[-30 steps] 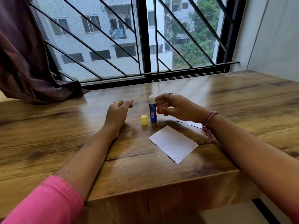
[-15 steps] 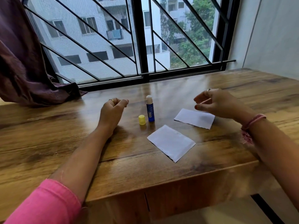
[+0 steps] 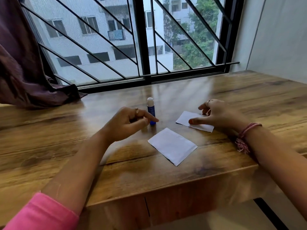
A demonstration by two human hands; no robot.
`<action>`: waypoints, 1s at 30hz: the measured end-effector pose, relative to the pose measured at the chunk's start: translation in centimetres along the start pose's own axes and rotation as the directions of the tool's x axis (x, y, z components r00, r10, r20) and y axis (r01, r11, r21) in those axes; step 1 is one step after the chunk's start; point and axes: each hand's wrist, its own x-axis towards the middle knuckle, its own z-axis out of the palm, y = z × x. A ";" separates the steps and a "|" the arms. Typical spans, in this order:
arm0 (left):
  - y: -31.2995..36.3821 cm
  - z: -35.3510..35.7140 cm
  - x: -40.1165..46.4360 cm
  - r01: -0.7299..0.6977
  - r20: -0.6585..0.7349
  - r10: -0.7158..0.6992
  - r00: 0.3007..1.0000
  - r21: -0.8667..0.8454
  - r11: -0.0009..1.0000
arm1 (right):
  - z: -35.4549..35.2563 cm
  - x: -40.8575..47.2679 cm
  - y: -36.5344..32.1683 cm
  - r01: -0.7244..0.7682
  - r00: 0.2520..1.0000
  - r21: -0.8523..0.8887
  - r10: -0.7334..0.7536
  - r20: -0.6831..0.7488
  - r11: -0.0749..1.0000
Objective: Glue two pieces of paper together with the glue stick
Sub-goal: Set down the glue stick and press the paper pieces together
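Head view. Glue stick (image 3: 150, 112) stands upright and uncapped on the wooden table (image 3: 49, 146), white tip exposed, blue body. Left hand (image 3: 127, 123) is in front of its base, fingers loosely curled with the forefinger extended toward the stick; cannot tell whether it touches (frame is blurred there), and it holds nothing I can see. Right hand (image 3: 216, 116) is over the farther paper piece (image 3: 186, 119), thumb lying on the sheet and fingers spread, relaxed, no grasp. Nearer paper piece (image 3: 172, 146) lies flat on the table, apart from both hands and from the other sheet. Pink sleeve (image 3: 41, 213) on left arm, thread bracelet (image 3: 244, 136) on right wrist.
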 end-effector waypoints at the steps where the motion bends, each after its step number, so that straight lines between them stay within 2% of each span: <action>1: 0.2 0.2 0.1 -0.013 0.029 0.014 0.999 -0.020 1.000 | 0.0 0.0 -0.1 0.003 1.000 -0.004 -0.003 0.007 1.000; 8: 1.5 1.2 0.4 -0.073 0.256 0.070 0.964 0.002 0.997 | 0.2 0.4 0.0 0.004 0.998 0.025 -0.006 0.064 1.000; 16: 2.0 1.3 0.4 0.019 0.379 -0.079 0.922 0.160 0.987 | 0.1 0.3 0.0 0.048 0.995 -0.011 -0.047 0.083 0.999; 21: 2.3 1.5 0.4 0.126 0.490 -0.198 0.849 0.176 0.976 | -0.1 0.5 0.1 0.087 0.985 -0.052 -0.079 0.151 0.995; 23: 2.4 1.6 0.4 0.168 0.502 -0.205 0.840 0.118 0.979 | -0.2 0.6 0.1 0.086 0.983 -0.046 -0.077 0.169 0.995; 27: 2.4 1.2 0.3 0.223 0.413 -0.202 0.888 -0.003 0.975 | -0.4 0.7 0.2 0.090 0.975 -0.021 -0.084 0.203 0.996; 30: 2.1 1.1 0.3 0.160 0.374 -0.184 0.909 0.095 0.983 | -0.5 0.6 0.1 0.075 0.975 0.040 -0.082 0.205 0.996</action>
